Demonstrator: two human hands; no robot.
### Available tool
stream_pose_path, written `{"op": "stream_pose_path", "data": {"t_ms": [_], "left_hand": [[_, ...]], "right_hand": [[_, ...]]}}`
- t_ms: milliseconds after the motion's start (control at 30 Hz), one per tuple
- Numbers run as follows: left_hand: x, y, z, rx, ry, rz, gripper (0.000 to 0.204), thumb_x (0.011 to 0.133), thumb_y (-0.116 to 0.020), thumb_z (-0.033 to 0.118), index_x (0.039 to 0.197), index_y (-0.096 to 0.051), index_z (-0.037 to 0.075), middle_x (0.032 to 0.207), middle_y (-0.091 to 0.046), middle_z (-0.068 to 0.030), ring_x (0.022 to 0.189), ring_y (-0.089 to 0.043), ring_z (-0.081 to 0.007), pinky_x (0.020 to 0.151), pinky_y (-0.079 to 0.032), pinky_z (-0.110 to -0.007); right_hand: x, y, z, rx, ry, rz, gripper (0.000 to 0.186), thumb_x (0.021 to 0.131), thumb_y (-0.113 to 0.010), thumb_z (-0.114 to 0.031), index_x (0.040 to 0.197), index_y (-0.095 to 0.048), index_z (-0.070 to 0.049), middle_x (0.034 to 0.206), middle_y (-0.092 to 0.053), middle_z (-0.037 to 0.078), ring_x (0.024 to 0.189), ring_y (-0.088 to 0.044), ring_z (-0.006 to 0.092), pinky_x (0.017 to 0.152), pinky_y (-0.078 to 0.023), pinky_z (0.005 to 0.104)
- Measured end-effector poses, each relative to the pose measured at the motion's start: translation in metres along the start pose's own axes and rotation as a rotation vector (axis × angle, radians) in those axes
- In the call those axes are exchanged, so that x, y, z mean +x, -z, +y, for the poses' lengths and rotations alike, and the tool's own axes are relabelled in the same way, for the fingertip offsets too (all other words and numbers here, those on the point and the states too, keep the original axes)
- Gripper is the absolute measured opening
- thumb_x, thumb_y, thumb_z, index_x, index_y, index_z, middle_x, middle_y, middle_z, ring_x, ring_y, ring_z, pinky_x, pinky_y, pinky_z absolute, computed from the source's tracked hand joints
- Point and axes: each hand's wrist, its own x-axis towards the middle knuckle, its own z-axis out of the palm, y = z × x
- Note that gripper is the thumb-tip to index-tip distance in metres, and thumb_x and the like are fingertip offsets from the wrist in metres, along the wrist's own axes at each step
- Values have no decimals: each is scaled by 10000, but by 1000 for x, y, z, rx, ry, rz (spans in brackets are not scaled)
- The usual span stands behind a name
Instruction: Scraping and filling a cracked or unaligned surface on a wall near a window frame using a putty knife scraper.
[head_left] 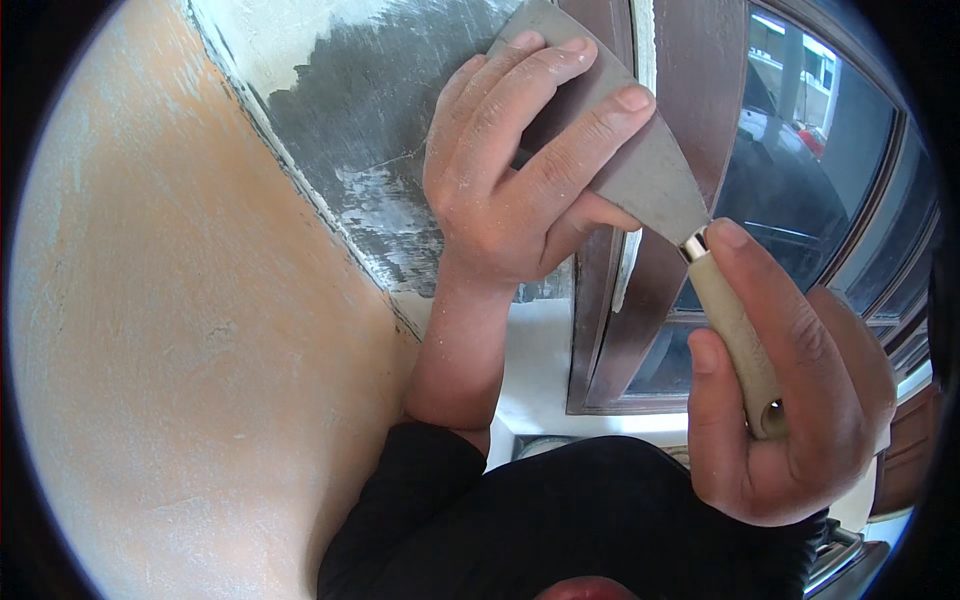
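Left of the brown wooden glazed frame [695,80] stand a white wall smeared dark grey [345,120] and, farther left, a peach-coloured wall [190,300]. Before the frame is a flat grey metal scraper with a beige handle [660,185]: the left hand [510,185], fingers somewhat spread, pinches its blade; the right hand [815,410] curls around its handle.

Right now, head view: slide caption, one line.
Left hand on the broad scraper blade, right hand on its beige handle, beside a grey-patched wall.

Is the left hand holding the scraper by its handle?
No, the left hand has its fingers across the blade, while the right hand holds the handle.
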Motion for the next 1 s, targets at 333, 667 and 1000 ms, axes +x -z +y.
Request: {"op": "stream_pose_path", "data": {"t_ms": [333,667,1000], "left_hand": [[2,4,6,-49,33,-56,689,1024,-362,579,1080,-716,-9,1145,-679,-211,1062,-661,-373,961,-532,-461],[4,2,3,-11,16,4,679,1042,-327,560,1058,-721,7,1108,-684,-203,1049,-666,-368,956,-537,-463],[1,-3,-3,-7,20,50,588,965,-449,578,1084,-739,80,1128,-675,-164,1030,-658,-356,897,-535,-452]], "right_hand": [[6,-1,6,37,34,-75,497,749,-619,66,1244,-584,106,960,-708,242,601,-657,182,517,-478,256],[5,3,0,-19,61,-92,486,759,-609,72,1236,-549,142,1044,-687,283,587,-649,186,499,-481,253],[2,5,7,39,72,-40,489,762,-635,60,1244,-570,114,1041,-704,246,591,-659,189,500,-468,237]]}}
